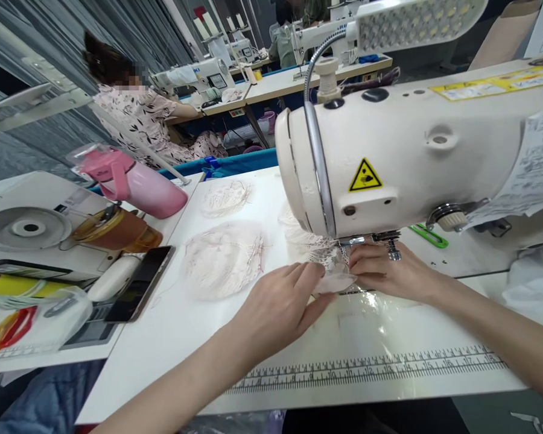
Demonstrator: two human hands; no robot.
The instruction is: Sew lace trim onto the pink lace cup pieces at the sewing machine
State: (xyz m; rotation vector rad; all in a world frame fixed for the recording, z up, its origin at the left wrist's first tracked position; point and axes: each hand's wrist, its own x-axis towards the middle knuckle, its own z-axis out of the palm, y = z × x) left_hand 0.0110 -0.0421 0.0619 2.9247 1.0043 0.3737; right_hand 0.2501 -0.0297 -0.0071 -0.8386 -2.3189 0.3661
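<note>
Clearly, the ruler (366,369) along the table's (172,377) near edge leaves me smooth surface to work over. Beyond it, my left hand (283,298) has thumb and fingers nearly together, pinching the sheer near edge of the lace (337,283). The lace lies just under the left end of the machine (402,157). My right hand (387,271) is at its right, fingers bent in; the tips are partly hidden, so I can't tell whether they grip it or only press.

As I judge it, the left pinch should be light, steering rather than tugging, because stuff this thin likely puckers or stretches. The right fingers do best flat and well out from under the head, where I can't see the needle; the hand-hazard label (365,176) makes the same point. I'd smooth any fold before it goes under.

Farther right, the green tool (429,235) lies behind my right hand. To the left, two lace bundles (224,259) trail loose threads, which I'd want clear of the lace in hand. Far left, a co-worker (140,114) sits at another table.
</note>
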